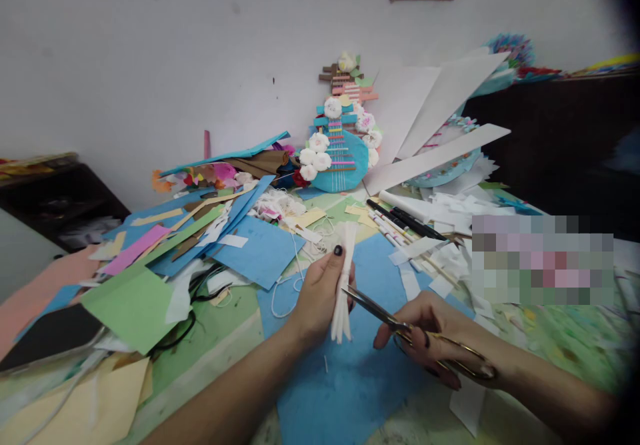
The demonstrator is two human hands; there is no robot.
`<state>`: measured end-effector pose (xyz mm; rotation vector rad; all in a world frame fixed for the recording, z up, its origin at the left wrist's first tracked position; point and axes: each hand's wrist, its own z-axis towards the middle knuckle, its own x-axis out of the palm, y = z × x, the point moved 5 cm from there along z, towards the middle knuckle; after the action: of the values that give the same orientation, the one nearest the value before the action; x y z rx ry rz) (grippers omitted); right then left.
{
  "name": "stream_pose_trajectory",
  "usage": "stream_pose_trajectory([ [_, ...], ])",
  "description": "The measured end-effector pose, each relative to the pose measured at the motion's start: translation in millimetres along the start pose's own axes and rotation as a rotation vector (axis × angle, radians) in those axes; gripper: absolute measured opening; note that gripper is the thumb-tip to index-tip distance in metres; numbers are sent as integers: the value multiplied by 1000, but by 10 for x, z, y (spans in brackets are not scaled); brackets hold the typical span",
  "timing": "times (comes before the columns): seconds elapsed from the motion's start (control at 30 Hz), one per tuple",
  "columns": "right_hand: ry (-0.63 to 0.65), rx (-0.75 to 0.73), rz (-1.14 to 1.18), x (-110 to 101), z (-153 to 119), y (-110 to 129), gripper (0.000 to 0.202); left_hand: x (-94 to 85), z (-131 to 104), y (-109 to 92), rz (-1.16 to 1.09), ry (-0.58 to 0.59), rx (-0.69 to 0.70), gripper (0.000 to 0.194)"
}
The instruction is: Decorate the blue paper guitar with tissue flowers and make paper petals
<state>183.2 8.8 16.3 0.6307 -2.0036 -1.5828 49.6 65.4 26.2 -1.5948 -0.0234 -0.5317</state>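
Observation:
My left hand is closed around a narrow bundle of folded white paper, held upright with its lower end fanned into strips. In my right hand is a pair of scissors with gold handles. The scissor tips meet the bundle near its middle, just below my left thumb; whether they cut into it I cannot tell. Beneath both hands lies a blue paper sheet. A loose white string curls to the left of my left hand.
Blue card and a green sheet lie among scraps at left. Several pens and white paper strips are at right. Against the wall stands a blue paper lute-shaped craft with white paper flowers. A dark phone-like slab lies at far left.

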Motion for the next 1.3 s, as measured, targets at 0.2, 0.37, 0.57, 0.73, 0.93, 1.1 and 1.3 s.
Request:
stream_pose_trajectory([
  [0.2,34,-24,126,35,26,-44,54,14,-9,-21,-23,-2,13,47],
  [0.37,78,-18,269,63,54,-95,61,39,-20,-40,-59,5,12,47],
  [0.57,119,46,378,114,56,-119,59,64,-21,-44,-70,51,3,45],
  [0.73,138,21,398,112,66,-157,63,60,-18,-28,-81,62,-3,46],
  [0.93,91,41,390,127,80,-125,63,41,-7,-20,-34,56,26,44],
  [1.1,59,48,346,132,68,-102,69,24,-28,-21,-8,44,33,44],
  [1.3,106,52,352,130,78,-141,61,20,-12,-20,-6,39,26,43],
])
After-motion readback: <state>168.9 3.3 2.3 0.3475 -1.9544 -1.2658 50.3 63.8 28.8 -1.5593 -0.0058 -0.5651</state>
